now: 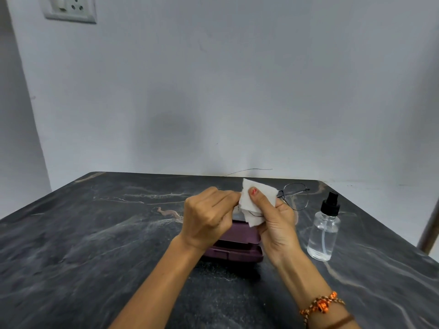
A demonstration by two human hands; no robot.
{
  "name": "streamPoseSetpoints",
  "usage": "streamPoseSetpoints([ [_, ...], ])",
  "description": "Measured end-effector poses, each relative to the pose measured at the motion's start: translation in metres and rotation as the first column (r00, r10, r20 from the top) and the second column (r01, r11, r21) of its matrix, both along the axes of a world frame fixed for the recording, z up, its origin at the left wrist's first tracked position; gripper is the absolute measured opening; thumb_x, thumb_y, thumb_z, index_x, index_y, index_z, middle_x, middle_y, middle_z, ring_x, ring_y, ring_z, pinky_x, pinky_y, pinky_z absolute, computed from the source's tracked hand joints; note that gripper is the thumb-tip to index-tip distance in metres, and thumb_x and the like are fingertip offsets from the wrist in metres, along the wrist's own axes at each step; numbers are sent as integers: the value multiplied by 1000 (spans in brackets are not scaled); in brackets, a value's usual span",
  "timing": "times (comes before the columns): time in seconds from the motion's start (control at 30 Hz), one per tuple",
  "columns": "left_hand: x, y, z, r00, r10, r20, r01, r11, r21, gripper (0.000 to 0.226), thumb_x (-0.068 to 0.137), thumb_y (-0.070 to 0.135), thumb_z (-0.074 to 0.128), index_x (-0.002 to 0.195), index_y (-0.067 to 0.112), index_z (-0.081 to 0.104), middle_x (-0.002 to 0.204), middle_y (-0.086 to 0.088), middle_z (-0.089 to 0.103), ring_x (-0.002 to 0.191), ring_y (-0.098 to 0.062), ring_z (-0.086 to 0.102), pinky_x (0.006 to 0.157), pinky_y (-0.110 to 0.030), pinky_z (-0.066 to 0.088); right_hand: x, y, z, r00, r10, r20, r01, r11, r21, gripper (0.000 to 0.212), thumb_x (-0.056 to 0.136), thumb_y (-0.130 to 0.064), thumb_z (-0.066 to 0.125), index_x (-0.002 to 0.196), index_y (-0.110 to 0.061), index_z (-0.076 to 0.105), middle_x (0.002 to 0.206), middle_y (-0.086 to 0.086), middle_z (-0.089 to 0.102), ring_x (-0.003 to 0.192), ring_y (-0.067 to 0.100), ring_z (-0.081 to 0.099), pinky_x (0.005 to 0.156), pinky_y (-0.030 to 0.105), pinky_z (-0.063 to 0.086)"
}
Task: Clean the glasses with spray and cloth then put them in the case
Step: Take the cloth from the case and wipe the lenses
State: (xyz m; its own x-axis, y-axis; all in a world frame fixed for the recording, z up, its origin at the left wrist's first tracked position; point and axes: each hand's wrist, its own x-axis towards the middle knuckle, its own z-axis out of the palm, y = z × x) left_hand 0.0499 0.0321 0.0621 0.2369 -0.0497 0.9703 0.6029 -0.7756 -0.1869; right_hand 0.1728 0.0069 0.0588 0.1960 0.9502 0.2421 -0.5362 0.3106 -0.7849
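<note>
We've got the glasses (293, 197) pinched in the left hand (206, 217), right hand (273, 217) clamping the cloth (256, 198) on one lens (open case (235, 245) directly beneath).

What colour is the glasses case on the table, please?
Dark purple glasses case, seen in the head view.

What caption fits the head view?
Both hands wipe wire-rimmed glasses with a white cloth above an open purple case.
</note>
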Motion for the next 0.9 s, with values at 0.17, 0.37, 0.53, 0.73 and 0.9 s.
streamPoseSetpoints([
  [0.17, -1, 2, -1, 1000, 0, -2, 0, 1000, -13, 26, 72, -10, 50, 64, 4, 71, 56, -2, 68, 40, -17, 52, 36, -25, 41, -3, -1, 2, 987, -11, -162, 5, 999, -35, 30, 52, -9, 72, 81, -4, 66, 67, 4, 73, 62, 15, 69, 60, 24, 58],
  [0.37, -1, 3, -3, 1000, -12, -22, 12, 1000, -9, 14, 67, -10, 65, 68, 3, 72, 62, -3, 71, 44, -19, 58, 37, -26, 45, -5, -2, 5, 946, 70, -317, -71, 997, 11, 21, 60, 5, 62, 79, -4, 60, 59, 3, 70, 58, 11, 68, 53, 22, 56],
  [0.53, 0, 3, -4, 1000, -8, -17, 8, 1000, -13, 17, 67, -13, 63, 66, 3, 71, 61, -3, 70, 42, -20, 56, 36, -27, 44, -6, -4, 4, 959, 118, -256, -110, 993, 45, 16, 61, -2, 61, 78, -4, 62, 62, 4, 71, 57, 10, 68, 50, 19, 53],
  [0.73, -4, 3, -2, 999, 33, -7, -33, 999, -29, 23, 64, -16, 57, 63, 3, 70, 55, -3, 67, 40, -20, 52, 34, -28, 41, 5, -4, 6, 989, 147, 14, -147, 989, -35, 19, 52, 0, 66, 69, -8, 71, 63, 4, 71, 60, 11, 68, 51, 21, 55],
  [0.9, -8, 5, 0, 999, 17, 29, -16, 999, -42, 13, 72, -5, 62, 67, 1, 72, 60, -5, 71, 44, -19, 61, 37, -28, 46, 8, -5, 8, 994, 104, 19, -102, 989, -108, 21, 49, -6, 71, 70, -5, 69, 61, 3, 71, 58, 11, 68, 49, 21, 54],
])
